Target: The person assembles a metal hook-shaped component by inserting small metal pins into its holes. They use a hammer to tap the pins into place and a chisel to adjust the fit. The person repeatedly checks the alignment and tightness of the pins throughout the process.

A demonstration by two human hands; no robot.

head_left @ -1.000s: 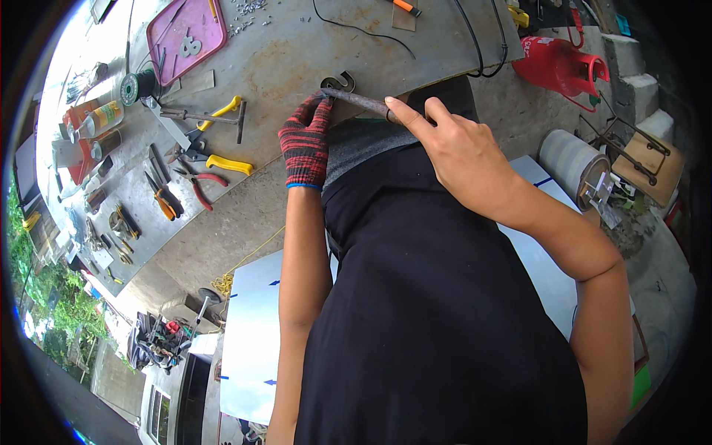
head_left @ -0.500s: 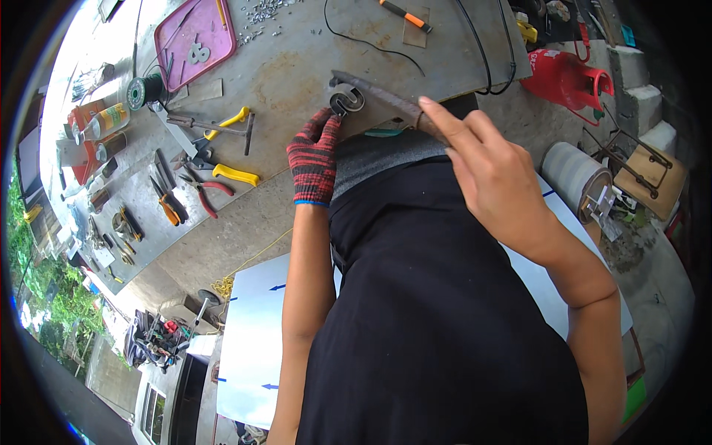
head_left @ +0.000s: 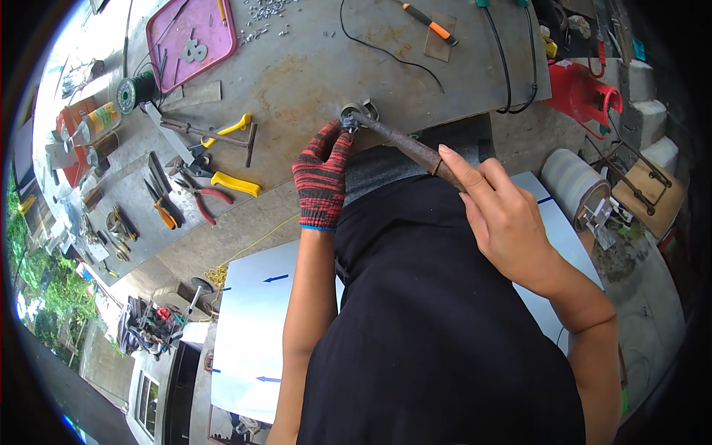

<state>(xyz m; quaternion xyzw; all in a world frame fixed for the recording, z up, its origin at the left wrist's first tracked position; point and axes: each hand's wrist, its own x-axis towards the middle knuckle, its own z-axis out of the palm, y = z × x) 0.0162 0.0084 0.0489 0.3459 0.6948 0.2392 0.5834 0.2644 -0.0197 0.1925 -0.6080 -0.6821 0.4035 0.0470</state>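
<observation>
My left hand [head_left: 322,178], in a red-and-black striped knit glove, pinches a small grey metal fitting with a curved, ring-like part [head_left: 371,108] at the near edge of the metal worktable [head_left: 297,81]. My bare right hand [head_left: 508,222] is wrapped round the near end of a long, rusty, tapered tool that looks like a file [head_left: 406,145], its index finger stretched along it. The tool's far tip meets the fitting just beyond my gloved fingertips. The exact contact is too small to make out.
Left on the table lie yellow-handled snips [head_left: 236,184], red-handled pliers [head_left: 199,199], orange-handled pliers [head_left: 165,211] and a wire spool [head_left: 136,92]. A pink tray [head_left: 228,44] sits farther back. An orange-and-black-handled tool [head_left: 430,24] and black cables lie at the far right, beside a red gas cylinder [head_left: 582,93].
The file's tip has come down from beyond the fitting onto it, the file now pointing at the fitting. My view has shifted slightly; my left hand keeps its pinch.
</observation>
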